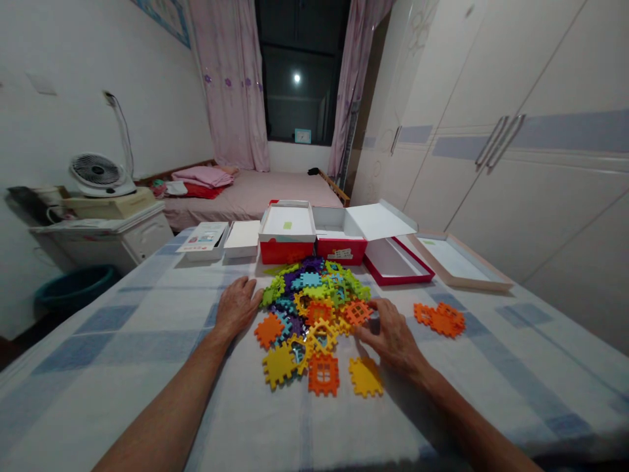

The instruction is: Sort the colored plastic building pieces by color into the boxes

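Note:
A heap of plastic interlocking building tiles (314, 305) in green, purple, blue, yellow and orange lies on the checked cloth in front of me. My left hand (238, 307) rests palm down against the heap's left side, fingers stretched out and holding nothing. At the right side, my right hand (394, 335) has its thumb and fingers at the edge of an orange window tile (357, 313). Nearer to me lie a yellow square tile (279, 365), another orange window tile (324, 375) and a separate yellow tile (366, 377).
Orange tiles (446, 320) lie apart on the right. Behind the heap stand red-and-white boxes (286, 252), an open box (341, 250), a red-rimmed lid (400, 278) and a shallow tray (491, 284). Smaller white boxes (242, 251) stand left. A bed (265, 190) is beyond.

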`<action>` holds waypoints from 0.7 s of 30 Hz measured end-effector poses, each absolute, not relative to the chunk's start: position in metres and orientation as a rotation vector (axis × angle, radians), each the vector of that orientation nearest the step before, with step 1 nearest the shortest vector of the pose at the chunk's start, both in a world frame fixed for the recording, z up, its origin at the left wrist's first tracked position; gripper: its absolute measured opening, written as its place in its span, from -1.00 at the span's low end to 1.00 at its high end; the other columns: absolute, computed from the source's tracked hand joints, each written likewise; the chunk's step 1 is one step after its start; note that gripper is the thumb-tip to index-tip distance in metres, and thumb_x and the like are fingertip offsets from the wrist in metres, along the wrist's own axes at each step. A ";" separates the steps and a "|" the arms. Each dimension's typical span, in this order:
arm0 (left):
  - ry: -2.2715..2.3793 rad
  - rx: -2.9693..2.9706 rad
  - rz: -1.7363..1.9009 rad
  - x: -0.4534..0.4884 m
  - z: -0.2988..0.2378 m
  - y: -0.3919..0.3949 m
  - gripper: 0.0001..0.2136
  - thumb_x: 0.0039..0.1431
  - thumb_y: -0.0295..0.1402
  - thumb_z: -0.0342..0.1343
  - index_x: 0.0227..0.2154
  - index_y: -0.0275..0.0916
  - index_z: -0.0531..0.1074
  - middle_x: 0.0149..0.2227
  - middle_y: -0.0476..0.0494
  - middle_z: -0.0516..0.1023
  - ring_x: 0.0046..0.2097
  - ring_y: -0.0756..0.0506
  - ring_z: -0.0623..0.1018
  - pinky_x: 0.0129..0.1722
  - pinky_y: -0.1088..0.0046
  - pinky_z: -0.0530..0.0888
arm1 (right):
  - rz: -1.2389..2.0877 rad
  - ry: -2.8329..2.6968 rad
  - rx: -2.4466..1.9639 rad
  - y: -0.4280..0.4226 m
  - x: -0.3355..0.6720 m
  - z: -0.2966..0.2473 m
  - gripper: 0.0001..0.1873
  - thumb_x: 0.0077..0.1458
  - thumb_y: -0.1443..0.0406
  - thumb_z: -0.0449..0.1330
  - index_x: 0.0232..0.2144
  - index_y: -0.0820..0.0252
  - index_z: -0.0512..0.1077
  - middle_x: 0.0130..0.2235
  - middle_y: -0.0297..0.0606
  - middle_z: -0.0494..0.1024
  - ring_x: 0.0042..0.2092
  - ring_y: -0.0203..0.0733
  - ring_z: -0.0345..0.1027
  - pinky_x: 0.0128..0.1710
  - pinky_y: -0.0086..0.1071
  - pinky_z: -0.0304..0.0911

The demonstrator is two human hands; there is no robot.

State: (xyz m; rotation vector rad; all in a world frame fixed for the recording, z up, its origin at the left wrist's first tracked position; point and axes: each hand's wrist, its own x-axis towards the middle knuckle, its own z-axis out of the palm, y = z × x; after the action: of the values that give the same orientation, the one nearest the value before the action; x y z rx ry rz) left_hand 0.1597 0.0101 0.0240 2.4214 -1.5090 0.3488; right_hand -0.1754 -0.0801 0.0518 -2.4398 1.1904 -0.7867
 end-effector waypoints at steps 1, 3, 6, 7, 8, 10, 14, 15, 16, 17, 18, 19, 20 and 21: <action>-1.513 2.419 0.345 0.159 0.024 0.010 -0.62 0.28 -0.22 -0.20 -0.07 -0.30 0.42 0.05 -0.31 0.41 0.07 -0.18 0.41 0.08 0.28 0.32 | -0.788 1.201 -2.383 -0.078 -0.179 0.056 -0.62 0.00 0.18 0.15 -0.12 0.21 0.29 -0.12 -0.12 0.41 -0.05 0.00 0.29 -0.05 -0.10 0.19; -1.523 2.415 0.336 0.159 0.025 0.010 -0.62 0.28 -0.22 -0.20 -0.08 -0.31 0.42 0.05 -0.31 0.41 0.06 -0.19 0.41 0.08 0.28 0.31 | -0.767 1.187 -2.250 -0.074 -0.182 0.064 -0.56 0.02 0.13 0.14 -0.08 0.20 0.27 -0.10 -0.12 0.42 -0.06 -0.03 0.31 -0.07 -0.14 0.23; -1.525 2.413 0.333 0.159 0.026 0.011 -0.62 0.28 -0.22 -0.20 -0.08 -0.30 0.42 0.05 -0.30 0.41 0.06 -0.18 0.41 0.07 0.29 0.31 | -0.723 1.032 -2.166 -0.066 -0.171 0.071 -0.51 0.02 0.16 0.14 0.00 0.17 0.22 -0.04 -0.17 0.42 -0.08 -0.11 0.34 -0.09 -0.22 0.27; -1.523 2.413 0.334 0.158 0.026 0.011 -0.63 0.28 -0.22 -0.20 -0.07 -0.30 0.41 0.05 -0.30 0.41 0.06 -0.18 0.41 0.07 0.30 0.32 | -0.717 0.967 -2.165 -0.064 -0.164 0.070 -0.51 0.02 0.20 0.14 0.01 0.16 0.21 -0.04 -0.18 0.42 -0.08 -0.13 0.34 -0.09 -0.24 0.27; -1.521 2.415 0.335 0.158 0.027 0.011 -0.63 0.28 -0.22 -0.20 -0.07 -0.30 0.41 0.04 -0.29 0.41 0.06 -0.17 0.42 0.07 0.30 0.32 | -0.716 0.914 -2.165 -0.063 -0.156 0.069 -0.52 0.02 0.24 0.13 0.01 0.16 0.20 -0.05 -0.19 0.43 -0.09 -0.14 0.34 -0.09 -0.25 0.27; -1.518 2.418 0.335 0.158 0.027 0.011 -0.63 0.28 -0.22 -0.20 -0.08 -0.29 0.42 0.03 -0.28 0.42 0.05 -0.16 0.42 0.06 0.32 0.32 | -0.728 0.861 -2.174 -0.063 -0.138 0.062 -0.56 0.01 0.33 0.09 -0.01 0.18 0.20 -0.09 -0.19 0.44 -0.11 -0.17 0.35 -0.09 -0.26 0.27; -1.509 2.411 0.329 0.159 0.025 0.010 -0.64 0.27 -0.21 -0.19 -0.08 -0.27 0.42 0.04 -0.28 0.42 0.06 -0.17 0.41 0.07 0.30 0.31 | -0.782 0.869 -2.305 -0.067 -0.112 0.050 -0.61 0.02 0.36 0.08 -0.05 0.22 0.26 -0.12 -0.15 0.40 -0.11 -0.15 0.31 -0.06 -0.22 0.24; -1.508 2.405 0.325 0.160 0.024 0.010 -0.64 0.27 -0.21 -0.19 -0.08 -0.27 0.42 0.04 -0.28 0.41 0.06 -0.18 0.41 0.07 0.29 0.31 | -0.779 0.860 -2.348 -0.068 -0.109 0.049 -0.64 0.04 0.35 0.09 -0.06 0.22 0.28 -0.12 -0.15 0.39 -0.10 -0.15 0.29 -0.05 -0.22 0.23; -1.506 2.400 0.321 0.160 0.023 0.010 -0.63 0.27 -0.21 -0.19 -0.08 -0.27 0.42 0.05 -0.29 0.41 0.06 -0.18 0.41 0.06 0.28 0.31 | -0.767 0.852 -2.382 -0.067 -0.107 0.049 -0.66 0.05 0.34 0.09 -0.08 0.21 0.30 -0.13 -0.16 0.38 -0.10 -0.15 0.29 -0.05 -0.23 0.22; -1.504 2.395 0.320 0.161 0.022 0.009 -0.64 0.27 -0.21 -0.18 -0.08 -0.27 0.42 0.05 -0.29 0.40 0.06 -0.19 0.41 0.06 0.28 0.31 | -0.748 0.847 -2.406 -0.067 -0.106 0.051 -0.69 0.06 0.34 0.10 -0.10 0.20 0.32 -0.15 -0.17 0.37 -0.11 -0.15 0.28 -0.06 -0.24 0.21; -1.502 2.392 0.322 0.161 0.022 0.009 -0.64 0.27 -0.21 -0.18 -0.08 -0.27 0.42 0.05 -0.29 0.41 0.06 -0.19 0.40 0.06 0.28 0.31 | -0.722 0.847 -2.419 -0.066 -0.106 0.053 -0.71 0.05 0.34 0.10 -0.12 0.20 0.33 -0.17 -0.20 0.37 -0.13 -0.17 0.28 -0.08 -0.25 0.21; -1.503 2.392 0.324 0.161 0.022 0.009 -0.64 0.27 -0.21 -0.17 -0.09 -0.27 0.42 0.04 -0.29 0.41 0.06 -0.18 0.40 0.06 0.28 0.31 | -0.697 0.855 -2.421 -0.065 -0.105 0.055 -0.74 0.04 0.35 0.11 -0.16 0.19 0.34 -0.21 -0.22 0.37 -0.17 -0.18 0.28 -0.11 -0.27 0.21; -1.505 2.393 0.325 0.161 0.022 0.009 -0.64 0.27 -0.21 -0.17 -0.09 -0.27 0.43 0.03 -0.29 0.42 0.06 -0.18 0.40 0.06 0.28 0.31 | -0.673 0.867 -2.417 -0.064 -0.105 0.057 -0.77 0.02 0.35 0.12 -0.20 0.19 0.33 -0.24 -0.25 0.36 -0.21 -0.19 0.27 -0.15 -0.29 0.21; -1.509 2.396 0.326 0.161 0.022 0.009 -0.65 0.27 -0.22 -0.18 -0.09 -0.27 0.43 0.03 -0.28 0.42 0.05 -0.18 0.41 0.06 0.29 0.31 | -0.652 0.876 -2.407 -0.064 -0.104 0.059 -0.80 0.00 0.36 0.13 -0.25 0.18 0.31 -0.27 -0.27 0.35 -0.24 -0.20 0.26 -0.19 -0.31 0.20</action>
State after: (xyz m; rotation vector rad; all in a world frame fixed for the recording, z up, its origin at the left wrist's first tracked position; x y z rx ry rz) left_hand 0.1612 0.0089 0.0224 2.3956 -1.5088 0.3258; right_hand -0.1044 -0.0638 0.0593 -2.4075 0.8756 -0.6515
